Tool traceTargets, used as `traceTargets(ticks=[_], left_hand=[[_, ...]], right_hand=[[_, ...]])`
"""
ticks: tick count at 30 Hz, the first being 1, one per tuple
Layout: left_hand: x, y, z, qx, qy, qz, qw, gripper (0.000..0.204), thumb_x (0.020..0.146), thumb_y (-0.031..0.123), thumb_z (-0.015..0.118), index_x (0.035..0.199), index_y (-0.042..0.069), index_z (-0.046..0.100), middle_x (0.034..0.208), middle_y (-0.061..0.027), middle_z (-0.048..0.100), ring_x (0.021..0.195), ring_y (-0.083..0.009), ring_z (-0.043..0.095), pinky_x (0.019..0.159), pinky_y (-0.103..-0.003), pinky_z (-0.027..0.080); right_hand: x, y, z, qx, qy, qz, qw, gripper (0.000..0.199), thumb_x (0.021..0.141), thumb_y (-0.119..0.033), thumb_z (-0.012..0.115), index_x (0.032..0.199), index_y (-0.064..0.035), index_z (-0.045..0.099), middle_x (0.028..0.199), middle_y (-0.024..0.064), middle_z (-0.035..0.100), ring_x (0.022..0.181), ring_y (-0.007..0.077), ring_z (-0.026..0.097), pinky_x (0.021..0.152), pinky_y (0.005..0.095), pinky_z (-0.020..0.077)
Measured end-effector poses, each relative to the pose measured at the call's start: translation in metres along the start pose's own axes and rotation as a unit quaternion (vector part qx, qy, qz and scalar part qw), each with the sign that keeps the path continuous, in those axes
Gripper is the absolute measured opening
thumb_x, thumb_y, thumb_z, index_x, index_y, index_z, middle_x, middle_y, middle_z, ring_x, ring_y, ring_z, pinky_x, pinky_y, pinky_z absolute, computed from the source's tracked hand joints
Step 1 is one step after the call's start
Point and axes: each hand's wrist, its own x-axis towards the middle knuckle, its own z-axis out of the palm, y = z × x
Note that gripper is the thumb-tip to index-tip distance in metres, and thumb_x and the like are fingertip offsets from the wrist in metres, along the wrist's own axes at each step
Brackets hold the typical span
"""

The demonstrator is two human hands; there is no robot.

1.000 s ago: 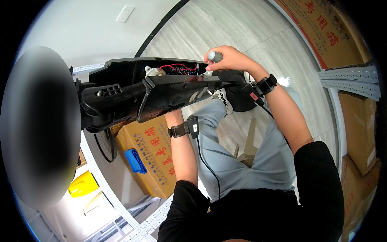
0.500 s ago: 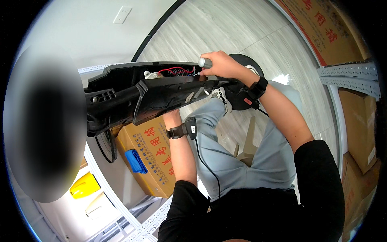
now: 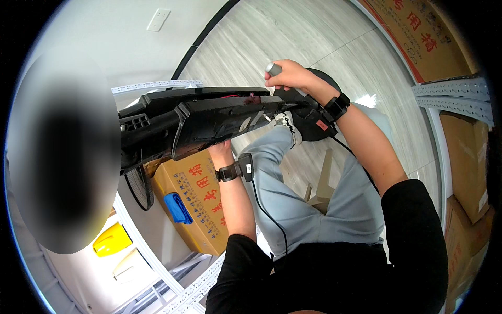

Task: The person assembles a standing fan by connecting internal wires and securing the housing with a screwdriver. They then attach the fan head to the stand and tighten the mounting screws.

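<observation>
A long black plastic housing [image 3: 225, 123] stretches across the upper middle, tilted, with its left end lost in a blurred patch. Little of its inside shows through the narrow opening along the top, apart from a bit of red wire [image 3: 230, 96]. My right hand [image 3: 293, 76] is closed around a tool with a grey cylindrical handle [image 3: 273, 68], just beyond the housing's right end. The tool's working end cannot be made out. Against the housing's lower side is my left hand [image 3: 221, 150]; its fingers are mostly hidden behind the black plastic.
A round black base [image 3: 314, 131] lies on the floor by my shoe [image 3: 287, 125]. Left of my left forearm stands a cardboard box [image 3: 196, 209] bearing a folded blue cloth [image 3: 178, 208], near a black fan grille [image 3: 138, 191]. Metal shelving [image 3: 455, 94] with cartons lines the right.
My right hand has drawn away from the housing's opening, up and to the right, with the grey-handled tool. The housing has tipped, so less of its inside and wiring shows.
</observation>
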Motion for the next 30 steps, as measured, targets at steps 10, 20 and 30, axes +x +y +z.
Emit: traceTargets(ticks=[10, 20, 30], left_hand=[[0.005, 0.008, 0.018, -0.129, -0.031, -0.059, 0.989, 0.037, 0.094, 0.014, 0.056, 0.129, 0.003, 0.051, 0.127, -0.0128, 0.056, 0.115, -0.0277, 0.055, 0.099, -0.042, 0.047], [0.008, 0.014, 0.042, -0.228, -0.005, -0.108, 0.968, 0.05, 0.089, 0.04, 0.061, 0.128, 0.009, 0.055, 0.129, -0.0095, 0.057, 0.117, -0.0297, 0.054, 0.104, -0.048, 0.041], [0.013, 0.043, 0.057, -0.345, 0.035, -0.152, 0.926, 0.054, 0.09, 0.049, 0.054, 0.129, 0.012, 0.055, 0.133, -0.0088, 0.054, 0.123, -0.0303, 0.049, 0.108, -0.049, 0.035]], right_hand=[[-0.003, -0.007, 0.012, -0.081, -0.097, 0.109, 0.986, 0.071, 0.077, -0.068, 0.063, 0.105, -0.0029, 0.065, 0.078, 0.003, 0.058, 0.062, 0.009, 0.053, 0.048, 0.022, 0.0376], [-0.01, -0.008, 0.014, -0.073, -0.116, 0.147, 0.98, 0.061, 0.086, -0.064, 0.055, 0.099, -0.0057, 0.065, 0.073, -0.0026, 0.052, 0.059, 0.0057, 0.046, 0.047, 0.0213, 0.0356], [-0.015, -0.011, 0.017, -0.07, -0.091, 0.148, 0.982, 0.057, 0.088, -0.063, 0.055, 0.094, -0.0067, 0.065, 0.072, -0.0039, 0.05, 0.058, 0.0044, 0.044, 0.048, 0.0199, 0.0347]])
